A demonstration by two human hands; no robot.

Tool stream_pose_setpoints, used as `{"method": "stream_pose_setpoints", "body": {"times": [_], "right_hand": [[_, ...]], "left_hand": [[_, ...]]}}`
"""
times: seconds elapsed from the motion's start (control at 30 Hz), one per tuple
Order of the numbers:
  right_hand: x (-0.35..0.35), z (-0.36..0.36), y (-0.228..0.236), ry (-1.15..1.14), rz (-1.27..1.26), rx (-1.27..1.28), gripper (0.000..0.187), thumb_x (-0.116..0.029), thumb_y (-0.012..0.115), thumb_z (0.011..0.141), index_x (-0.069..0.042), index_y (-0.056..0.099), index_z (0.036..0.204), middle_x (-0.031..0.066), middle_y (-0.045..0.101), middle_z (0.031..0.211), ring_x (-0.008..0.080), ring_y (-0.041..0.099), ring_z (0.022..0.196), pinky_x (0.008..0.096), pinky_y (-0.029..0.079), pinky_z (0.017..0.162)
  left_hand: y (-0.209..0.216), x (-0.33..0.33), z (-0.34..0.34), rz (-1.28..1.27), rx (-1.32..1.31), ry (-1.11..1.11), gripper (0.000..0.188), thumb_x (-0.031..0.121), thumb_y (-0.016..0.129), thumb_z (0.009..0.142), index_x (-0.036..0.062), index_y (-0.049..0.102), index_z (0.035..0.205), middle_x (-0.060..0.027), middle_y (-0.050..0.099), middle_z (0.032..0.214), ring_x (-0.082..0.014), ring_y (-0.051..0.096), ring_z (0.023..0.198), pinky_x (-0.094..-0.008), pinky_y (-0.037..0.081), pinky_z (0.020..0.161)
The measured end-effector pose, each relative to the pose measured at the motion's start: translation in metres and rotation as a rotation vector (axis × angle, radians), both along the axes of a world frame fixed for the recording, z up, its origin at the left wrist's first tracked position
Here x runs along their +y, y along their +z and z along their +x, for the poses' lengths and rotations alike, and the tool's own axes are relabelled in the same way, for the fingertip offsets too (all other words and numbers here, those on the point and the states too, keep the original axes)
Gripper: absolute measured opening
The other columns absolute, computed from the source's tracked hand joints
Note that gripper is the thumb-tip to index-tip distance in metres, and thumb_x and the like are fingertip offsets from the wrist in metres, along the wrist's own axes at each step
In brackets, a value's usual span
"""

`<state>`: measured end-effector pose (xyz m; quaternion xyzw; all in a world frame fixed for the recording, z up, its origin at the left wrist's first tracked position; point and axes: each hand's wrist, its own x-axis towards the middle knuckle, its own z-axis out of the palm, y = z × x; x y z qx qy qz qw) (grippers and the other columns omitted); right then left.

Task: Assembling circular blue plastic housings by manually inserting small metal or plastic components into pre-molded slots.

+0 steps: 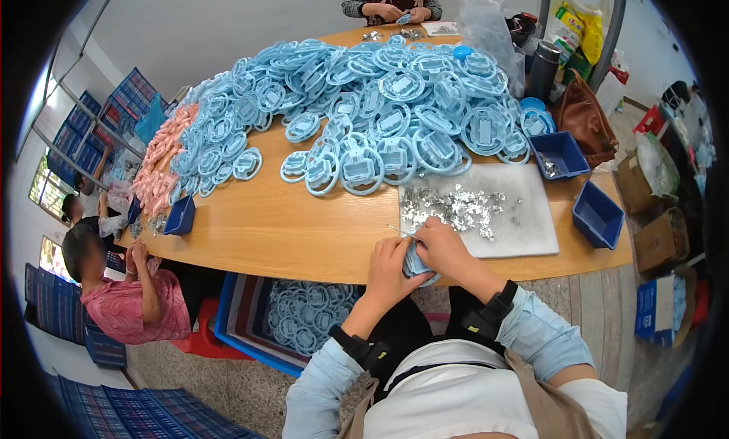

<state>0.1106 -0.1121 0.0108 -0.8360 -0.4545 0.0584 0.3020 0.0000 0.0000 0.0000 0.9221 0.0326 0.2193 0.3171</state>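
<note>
Left hand (389, 270) is closed around a light-blue plastic piece (418, 266), at the near left corner of the white board (528, 200); the right hand (446, 249) pinches a thin rod (399, 231) against the piece, its free end pointing left. Much of the piece is hidden by fingers.

Beyond the board, a deep heap of light-blue rings (395, 120) presses close to its far edge, taking up much of the worktop (304, 234). Right of the board are two dark-blue bins (598, 215) (560, 153); past the farther one slumps a brown bag (585, 120), with a black flask (544, 71) behind. Far left of the board lies a salmon-pink pile (163, 158), near a seated person in pink (137, 306).

Small shiny metal bits (467, 211), thin and irregular, litter the board's flat, grey-smudged surface. The rings are glossy and round, with boxy centres; the worktop has smooth wood grain, and the bag looks like creased leather.
</note>
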Motion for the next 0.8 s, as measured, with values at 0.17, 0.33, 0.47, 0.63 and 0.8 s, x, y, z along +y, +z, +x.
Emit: {"method": "stream_pose_setpoints", "body": {"times": [0.17,0.33,0.47,0.63,0.8], "right_hand": [[-0.008,-0.015,0.025,-0.151,0.169,-0.022,0.013,-0.012,0.059,0.07,-0.002,0.062,0.078,0.0167,0.055,0.081,0.0354,0.058,0.072,0.0427,0.047,0.063],[-0.015,-0.014,0.041,-0.134,0.261,0.267,0.029,-0.021,0.065,0.065,0.0,0.064,0.085,0.0139,0.059,0.071,0.0251,0.06,0.062,0.0341,0.048,0.058],[-0.024,-0.025,0.047,-0.096,0.31,0.532,0.041,-0.022,0.066,0.063,0.004,0.064,0.094,0.0111,0.061,0.065,0.013,0.057,0.059,0.0256,0.046,0.056],[-0.03,-0.05,0.041,-0.022,0.316,0.603,0.037,-0.02,0.066,0.065,0.002,0.063,0.095,0.0089,0.058,0.063,0.0113,0.052,0.055,0.0256,0.043,0.053],[-0.037,-0.054,0.026,0.069,0.263,0.579,0.035,-0.022,0.066,0.066,-0.001,0.064,0.094,0.0095,0.058,0.063,0.0144,0.053,0.055,0.0276,0.043,0.052]], "left_hand": [[0.015,-0.003,0.003,0.051,-0.036,0.062,0.062,0.02,0.081,0.051,0.0013,0.053,0.103,-0.0156,0.047,0.117,-0.0327,0.045,0.106,-0.0421,0.038,0.087],[0.037,-0.008,-0.014,-0.209,-0.094,-0.007,0.059,0.017,0.079,0.059,0.0003,0.051,0.109,-0.0185,0.043,0.123,-0.0317,0.046,0.113,-0.0402,0.041,0.089],[0.06,-0.03,-0.031,-1.261,-0.245,0.084,0.039,0.009,0.07,0.073,-0.0012,0.052,0.106,-0.0143,0.054,0.113,-0.0245,0.057,0.096,-0.0327,0.046,0.083],[0.019,-0.022,-0.061,-1.748,0.116,0.117,0.025,0.01,0.061,0.083,0.0002,0.055,0.105,-0.0066,0.062,0.094,-0.0146,0.061,0.083,-0.0275,0.049,0.073],[0.003,-0.021,-0.082,-1.806,0.283,0.097,0.022,0.012,0.062,0.083,0.0012,0.057,0.102,-0.0059,0.063,0.091,-0.0137,0.061,0.082,-0.0273,0.049,0.073]]}}
